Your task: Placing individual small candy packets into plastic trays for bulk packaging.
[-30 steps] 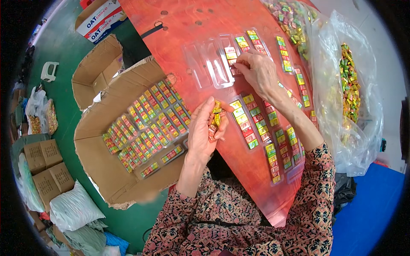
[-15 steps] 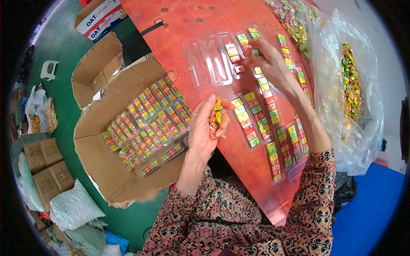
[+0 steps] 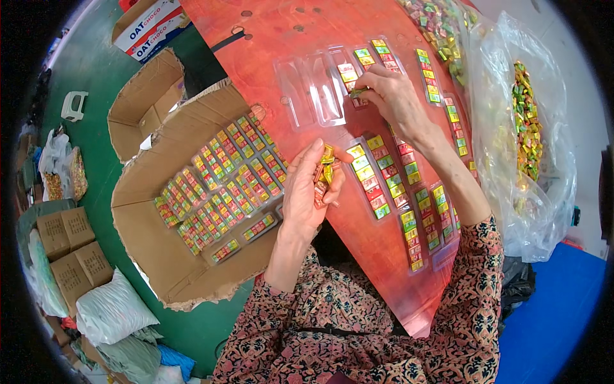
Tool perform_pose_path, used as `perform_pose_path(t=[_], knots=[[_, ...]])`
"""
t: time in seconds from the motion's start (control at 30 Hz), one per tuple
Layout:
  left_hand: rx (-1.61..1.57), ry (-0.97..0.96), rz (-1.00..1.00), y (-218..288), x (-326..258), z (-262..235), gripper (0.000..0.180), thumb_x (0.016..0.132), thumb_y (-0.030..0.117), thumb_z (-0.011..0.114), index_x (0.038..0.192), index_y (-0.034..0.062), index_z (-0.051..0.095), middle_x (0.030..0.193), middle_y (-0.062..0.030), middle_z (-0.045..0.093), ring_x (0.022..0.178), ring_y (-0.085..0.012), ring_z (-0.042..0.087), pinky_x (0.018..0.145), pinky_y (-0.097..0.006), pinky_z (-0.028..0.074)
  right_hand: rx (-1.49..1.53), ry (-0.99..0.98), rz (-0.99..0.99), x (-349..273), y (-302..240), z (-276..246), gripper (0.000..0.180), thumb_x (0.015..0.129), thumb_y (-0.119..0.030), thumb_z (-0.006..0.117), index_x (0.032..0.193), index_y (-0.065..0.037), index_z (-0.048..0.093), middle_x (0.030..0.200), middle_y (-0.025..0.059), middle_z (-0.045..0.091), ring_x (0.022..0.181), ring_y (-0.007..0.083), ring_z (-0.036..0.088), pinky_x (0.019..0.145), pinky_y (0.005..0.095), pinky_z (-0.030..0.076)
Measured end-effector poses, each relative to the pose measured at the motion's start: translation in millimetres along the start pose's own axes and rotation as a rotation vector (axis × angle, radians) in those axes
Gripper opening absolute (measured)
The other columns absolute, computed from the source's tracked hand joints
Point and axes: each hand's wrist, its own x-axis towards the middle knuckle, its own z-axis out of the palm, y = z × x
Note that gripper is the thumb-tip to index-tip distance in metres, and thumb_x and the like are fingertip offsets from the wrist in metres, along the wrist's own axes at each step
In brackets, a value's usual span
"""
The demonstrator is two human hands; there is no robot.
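My left hand (image 3: 299,195) is curled around several small candies (image 3: 327,165) in gold and red wrappers, close to the table's near edge. Between the fingertips of my right hand (image 3: 398,102) is a green wrapped candy (image 3: 357,93). It hovers at the lower end of a candy row (image 3: 346,72) in a clear plastic tray (image 3: 328,115). That tray's left slots hold nothing, while its right ones carry yellow, green and red candies, partly hidden by my right hand. Filled strips (image 3: 369,182) lie nearer me on the red table (image 3: 268,64).
An open cardboard box (image 3: 147,249) at the left contains rows of filled trays (image 3: 224,173). Clear bags of loose candies (image 3: 527,121) sit on the right, with more heaped at the far right corner. Cartons (image 3: 64,233) and a white sack (image 3: 112,310) stand on the green floor.
My right hand has shifted left and slightly down, bringing a green candy to the partly filled row. My left hand stays almost still around its candies.
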Motion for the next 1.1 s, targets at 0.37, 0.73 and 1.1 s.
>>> perform_pose_path(t=[0.37,0.73,1.1], knots=[[0.063,0.006,-0.010,-1,1,-3,0.038,0.093,0.034,0.037,0.088,-0.0007,0.052,0.060,-0.0091,0.051,0.034,-0.0056,0.033,0.030,-0.016,0.027,-0.060,0.067,-0.052,-6,0,13,0.017,0.070,-0.003,0.050,0.084,0.001,0.059,0.082,0.0141,0.054,0.080,0.0317,0.055,0.065,0.0379,0.044],[0.116,-0.007,-0.025,-2,1,-4,0.040,0.092,0.037,0.036,0.088,0.0010,0.053,0.053,-0.0050,0.046,0.033,-0.0052,0.031,0.028,-0.017,0.028,-0.074,0.062,-0.123,-7,6,10,0.014,0.073,-0.003,0.050,0.085,-0.002,0.058,0.083,0.0102,0.054,0.081,0.0275,0.054,0.067,0.0347,0.045],[0.089,0.011,-0.030,-1,1,-4,0.041,0.093,0.037,0.033,0.089,0.0008,0.051,0.065,-0.0099,0.053,0.036,-0.0061,0.033,0.030,-0.017,0.027,0.028,0.127,-0.030,-10,13,8,0.009,0.076,-0.002,0.055,0.083,0.001,0.059,0.076,0.0104,0.057,0.072,0.0250,0.057,0.064,0.0314,0.045]])
